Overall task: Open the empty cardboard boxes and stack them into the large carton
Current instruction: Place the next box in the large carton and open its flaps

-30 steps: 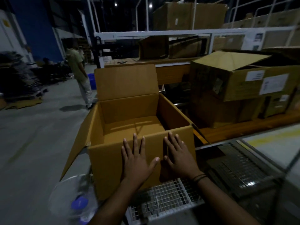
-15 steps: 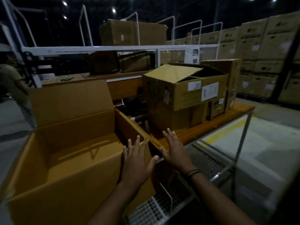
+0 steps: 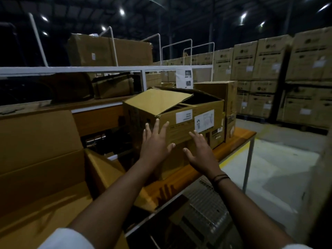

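left hand (image 3: 155, 143): fingers spread wide, holding nothing, tips over the near corner of the labelled box (image 3: 177, 131), contact unclear. right hand (image 3: 201, 152): fingers also apart, empty, low against the box front. both arms outstretched. box sits on tabletop (image 3: 239, 137), right of the open large carton (image 3: 41, 159).

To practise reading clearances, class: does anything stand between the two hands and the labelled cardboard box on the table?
Nothing visible does: the open left hand and right hand reach directly at the labelled box.
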Demonstrator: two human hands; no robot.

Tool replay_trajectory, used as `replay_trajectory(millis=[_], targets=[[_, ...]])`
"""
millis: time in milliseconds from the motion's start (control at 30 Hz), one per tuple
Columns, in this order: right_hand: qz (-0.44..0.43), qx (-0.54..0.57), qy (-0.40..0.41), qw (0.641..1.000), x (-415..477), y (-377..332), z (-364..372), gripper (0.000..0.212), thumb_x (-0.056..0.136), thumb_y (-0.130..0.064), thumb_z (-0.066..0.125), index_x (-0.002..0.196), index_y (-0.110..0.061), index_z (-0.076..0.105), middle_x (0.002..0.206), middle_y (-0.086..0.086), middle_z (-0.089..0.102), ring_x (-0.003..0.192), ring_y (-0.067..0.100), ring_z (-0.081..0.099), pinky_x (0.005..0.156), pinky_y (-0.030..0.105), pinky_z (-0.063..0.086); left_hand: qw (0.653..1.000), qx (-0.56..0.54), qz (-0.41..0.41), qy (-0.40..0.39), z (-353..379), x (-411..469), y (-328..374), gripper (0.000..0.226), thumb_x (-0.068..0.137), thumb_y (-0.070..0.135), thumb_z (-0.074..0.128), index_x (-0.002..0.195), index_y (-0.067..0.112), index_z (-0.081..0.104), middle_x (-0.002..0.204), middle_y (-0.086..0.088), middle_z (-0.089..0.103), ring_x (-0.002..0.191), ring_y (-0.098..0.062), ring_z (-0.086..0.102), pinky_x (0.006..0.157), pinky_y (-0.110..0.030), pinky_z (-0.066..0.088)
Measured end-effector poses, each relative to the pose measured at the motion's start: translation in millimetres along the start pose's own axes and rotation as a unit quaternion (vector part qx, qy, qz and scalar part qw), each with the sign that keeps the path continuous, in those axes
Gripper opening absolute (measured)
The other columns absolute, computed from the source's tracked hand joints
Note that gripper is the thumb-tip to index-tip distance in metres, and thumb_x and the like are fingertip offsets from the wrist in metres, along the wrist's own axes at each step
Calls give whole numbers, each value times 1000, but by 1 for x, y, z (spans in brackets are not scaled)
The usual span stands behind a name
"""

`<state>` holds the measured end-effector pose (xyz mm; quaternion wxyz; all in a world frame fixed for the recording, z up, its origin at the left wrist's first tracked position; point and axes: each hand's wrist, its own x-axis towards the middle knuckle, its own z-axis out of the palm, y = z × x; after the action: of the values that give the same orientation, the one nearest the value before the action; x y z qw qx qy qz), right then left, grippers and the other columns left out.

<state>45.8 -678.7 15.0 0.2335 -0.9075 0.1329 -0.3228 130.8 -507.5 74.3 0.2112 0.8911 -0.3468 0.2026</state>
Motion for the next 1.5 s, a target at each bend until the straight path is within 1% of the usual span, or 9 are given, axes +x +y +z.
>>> replay_trajectory(millis=[233,333,433,667,900,1100,1233,1367,1500], targets=[[-7,-1,22,1000,56,39,-11,70,100,-40,62,159,-24,28,168,4,25,157,24,16,124,51,27,994,108,9,10,16,82,13,96,97,45,64,164,30,-3,173,-9,1,155,-47,-1,126,-59,11],[-11,3,36,999,72,49,-12,67,99,-37,64,157,-22,33,165,6,31,155,25,21,123,52,29,988,151,1,42,24,97,10,100,94,50,66,164,28,-2,169,-8,15,152,-39,16,122,-59,21],[-14,2,45,999,81,55,-8,65,98,-36,64,155,-22,36,163,7,35,154,25,25,121,53,33,985,161,3,57,30,103,1,98,91,48,69,163,30,5,162,-8,17,147,-35,18,120,-57,22],[-22,17,54,998,100,62,-3,65,98,-37,64,155,-22,37,163,8,35,154,28,25,120,54,34,990,118,-4,78,29,100,-19,88,88,42,75,158,35,21,157,-5,22,146,-32,19,122,-53,19],[-22,-2,100,995,115,75,-6,72,92,-36,71,154,-18,39,164,15,30,153,40,23,112,67,37,993,85,-50,71,5,91,-77,90,85,33,79,156,40,25,158,-4,23,147,-33,18,121,-55,22],[-3,-29,141,990,135,75,-11,106,80,-64,75,162,-27,20,169,14,8,154,47,7,110,74,33,993,34,-98,52,-7,82,-110,87,85,30,81,151,54,28,159,1,19,149,-35,10,117,-63,27],[27,-17,173,984,144,77,-19,127,67,-79,74,163,-32,7,169,11,-8,153,49,6,104,74,39,990,-49,-125,43,-5,81,-115,83,89,18,77,146,57,31,163,2,5,148,-46,14,107,-70,40],[39,105,117,987,144,84,-32,125,57,-71,80,160,-37,18,164,17,9,149,44,20,111,66,39,973,-136,-176,66,-1,78,-130,83,90,7,75,149,51,35,168,-7,-10,146,-52,25,107,-64,42],[8,104,99,990,135,86,-35,118,55,-65,86,153,-38,27,153,20,23,138,47,36,107,62,44,964,-194,-176,54,-2,76,-140,90,84,19,83,147,55,31,163,-19,18,142,-50,33,102,-65,45]])
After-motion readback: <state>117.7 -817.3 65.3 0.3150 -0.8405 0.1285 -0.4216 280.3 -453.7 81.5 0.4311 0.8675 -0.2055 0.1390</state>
